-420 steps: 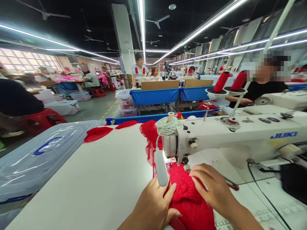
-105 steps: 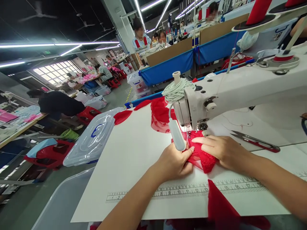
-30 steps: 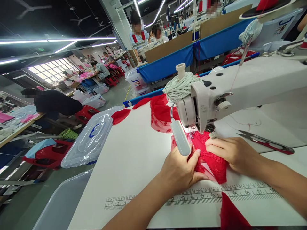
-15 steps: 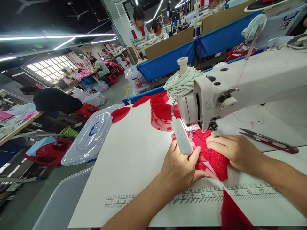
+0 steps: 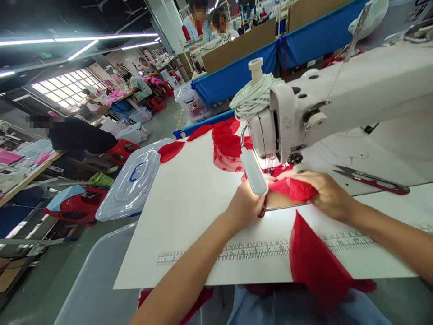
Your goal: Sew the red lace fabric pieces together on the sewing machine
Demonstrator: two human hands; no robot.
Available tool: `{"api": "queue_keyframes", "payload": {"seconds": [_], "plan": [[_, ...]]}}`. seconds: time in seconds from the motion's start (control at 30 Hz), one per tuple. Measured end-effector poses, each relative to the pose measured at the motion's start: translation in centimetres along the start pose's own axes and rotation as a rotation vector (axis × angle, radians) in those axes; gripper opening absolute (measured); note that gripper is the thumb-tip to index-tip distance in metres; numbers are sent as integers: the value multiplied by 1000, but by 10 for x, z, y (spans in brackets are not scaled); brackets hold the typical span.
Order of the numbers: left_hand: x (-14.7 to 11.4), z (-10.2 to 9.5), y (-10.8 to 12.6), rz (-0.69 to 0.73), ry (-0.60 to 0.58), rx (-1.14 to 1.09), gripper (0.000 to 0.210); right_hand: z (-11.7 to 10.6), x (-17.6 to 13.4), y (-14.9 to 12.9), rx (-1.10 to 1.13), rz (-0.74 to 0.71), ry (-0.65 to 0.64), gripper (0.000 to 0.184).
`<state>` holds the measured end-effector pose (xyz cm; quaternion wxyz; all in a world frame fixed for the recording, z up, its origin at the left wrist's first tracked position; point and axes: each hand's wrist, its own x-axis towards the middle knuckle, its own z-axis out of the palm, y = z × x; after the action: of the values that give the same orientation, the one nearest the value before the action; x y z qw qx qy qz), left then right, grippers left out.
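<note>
A bunched piece of red lace fabric point(image 5: 299, 189) lies beneath the head of the white sewing machine point(image 5: 282, 122). My right hand point(image 5: 329, 194) pinches the fabric's right side, its fingers reaching toward the needle area. Close to the needle, my left hand point(image 5: 248, 201) is closed at the fabric's left edge, its fingertips partly hidden behind the small lamp point(image 5: 254, 172). Another red fabric piece point(image 5: 311, 253) hangs over the table's front edge onto the lap. Behind the lamp sits a curved red strip point(image 5: 227, 151).
Thread snips point(image 5: 375, 180) lie right of the machine's needle. A printed ruler point(image 5: 257, 250) runs along the white table point(image 5: 182, 203). Lidded clear bins point(image 5: 131, 180) stand at the left. Pale cord point(image 5: 253, 99) is coiled on the machine. People sit at other tables beyond.
Both hands have moved up closer to the needle, gathering the lace fabric there. The left fingers have drawn in. More of the red piece at the table's front edge shows as the view tilted down.
</note>
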<state>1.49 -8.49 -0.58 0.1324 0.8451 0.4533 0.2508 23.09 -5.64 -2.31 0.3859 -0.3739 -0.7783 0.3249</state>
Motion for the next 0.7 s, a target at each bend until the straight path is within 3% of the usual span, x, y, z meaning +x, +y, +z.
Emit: {"api": "queue_keyframes", "payload": {"seconds": [0.1,0.27,0.37,0.47,0.7], "plan": [[8,-9,-1,-55,-23,-71,28,-4,2,-2,157,140,-4,22],[14,-16,3,-37,-69,-113,25,-6,0,-6,216,200,-14,26],[16,-5,6,-91,6,-71,19,-5,0,-6,208,162,19,22],[18,9,8,-130,113,-24,36,-4,0,-4,175,101,81,15],[18,17,8,-152,163,12,32,-4,0,-6,69,-49,116,17]]}}
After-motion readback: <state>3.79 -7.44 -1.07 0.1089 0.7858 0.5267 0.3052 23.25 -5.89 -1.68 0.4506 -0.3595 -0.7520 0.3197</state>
